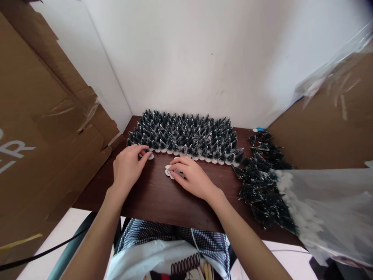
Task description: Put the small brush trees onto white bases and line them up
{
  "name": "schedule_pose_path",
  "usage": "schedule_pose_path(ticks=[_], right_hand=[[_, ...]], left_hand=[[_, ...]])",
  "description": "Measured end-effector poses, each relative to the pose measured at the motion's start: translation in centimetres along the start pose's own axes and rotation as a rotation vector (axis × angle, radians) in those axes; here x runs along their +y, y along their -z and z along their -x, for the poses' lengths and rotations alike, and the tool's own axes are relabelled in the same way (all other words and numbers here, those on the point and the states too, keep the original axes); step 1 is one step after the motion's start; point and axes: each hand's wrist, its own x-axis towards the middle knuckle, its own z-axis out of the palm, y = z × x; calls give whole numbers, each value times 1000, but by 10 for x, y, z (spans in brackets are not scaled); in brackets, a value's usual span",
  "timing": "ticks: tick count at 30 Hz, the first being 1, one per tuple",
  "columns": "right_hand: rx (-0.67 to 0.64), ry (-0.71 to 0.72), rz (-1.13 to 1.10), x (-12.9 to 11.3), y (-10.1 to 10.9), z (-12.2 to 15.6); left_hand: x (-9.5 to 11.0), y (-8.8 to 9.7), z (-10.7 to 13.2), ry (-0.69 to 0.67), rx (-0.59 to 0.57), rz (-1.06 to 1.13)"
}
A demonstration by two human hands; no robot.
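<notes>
Rows of miniature snow-tipped pine trees point(186, 132) with round white bases stand packed on the dark brown table point(163, 198), against the wall. At the front left of these rows, my left hand point(129, 161) pinches a miniature pine tree, whose white base point(150, 156) shows beside the fingertips; the tree is mostly hidden. Nearer the table's middle, my right hand point(190, 177) has its fingers curled over a small cluster of miniature pine trees. Their white bases point(168, 171) face outward to the left, and my fingers cover much of the cluster.
A heap of loose miniature trees point(262, 182) lies at the right, beside a translucent plastic bag point(329, 206). Behind it is a blue-and-white object point(258, 130). Cardboard boxes rise at left point(52, 116) and right point(329, 105). A white wall point(186, 58) closes the back.
</notes>
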Motion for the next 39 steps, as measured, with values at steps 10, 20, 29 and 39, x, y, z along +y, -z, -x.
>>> schedule_pose_path(ticks=[10,20,29,39], right_hand=[[-18,1,23,1,-1,0],[-40,-13,25,-1,2,0],[-41,-19,23,-1,0,0],[-62,-33,23,-1,1,0]], left_hand=[[10,5,-9,99,-66,-142],[6,9,-2,59,71,-17],[-2,17,15,227,142,-26],[-7,8,22,328,-179,-117]])
